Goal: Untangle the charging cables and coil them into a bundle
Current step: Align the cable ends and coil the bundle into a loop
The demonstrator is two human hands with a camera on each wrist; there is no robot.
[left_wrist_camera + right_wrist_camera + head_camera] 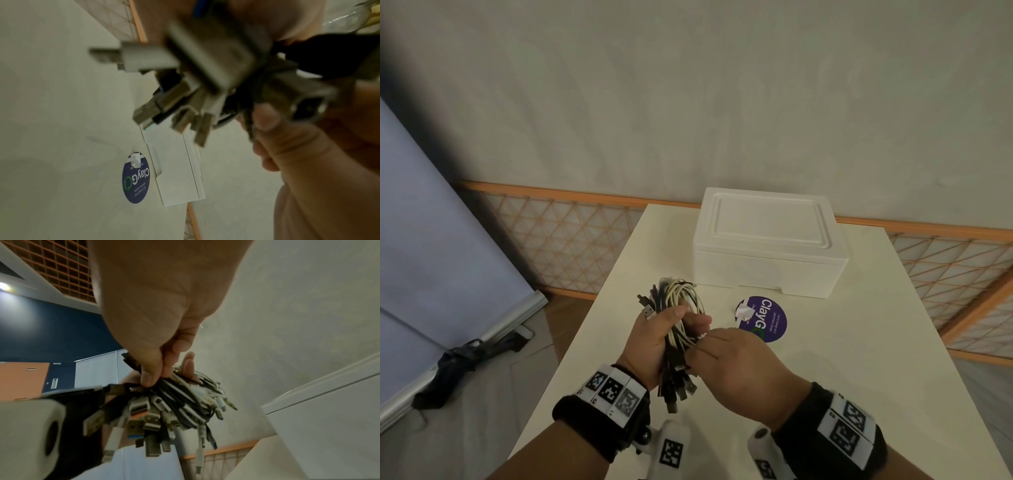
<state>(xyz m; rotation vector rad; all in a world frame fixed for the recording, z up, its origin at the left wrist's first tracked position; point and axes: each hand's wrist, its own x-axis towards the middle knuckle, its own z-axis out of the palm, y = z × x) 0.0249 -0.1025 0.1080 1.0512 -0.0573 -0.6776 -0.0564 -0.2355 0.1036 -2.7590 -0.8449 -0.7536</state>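
My left hand point(654, 337) grips the cable bundle point(681, 322); right hand point(736, 363) pinches its strands. Cream table point(859, 342) carries a white foam box point(768, 240) and purple sticker point(767, 318), before a grey wall point(688, 85).

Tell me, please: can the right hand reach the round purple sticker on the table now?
Probably not yet. The right hand pinches the cable bundle that the left hand holds. The sticker lies uncovered just beyond it, so the way is free once it lets go.

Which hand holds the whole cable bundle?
The left hand: it wraps the cable bundle mid-length, while the right hand only pinches strands beside it.
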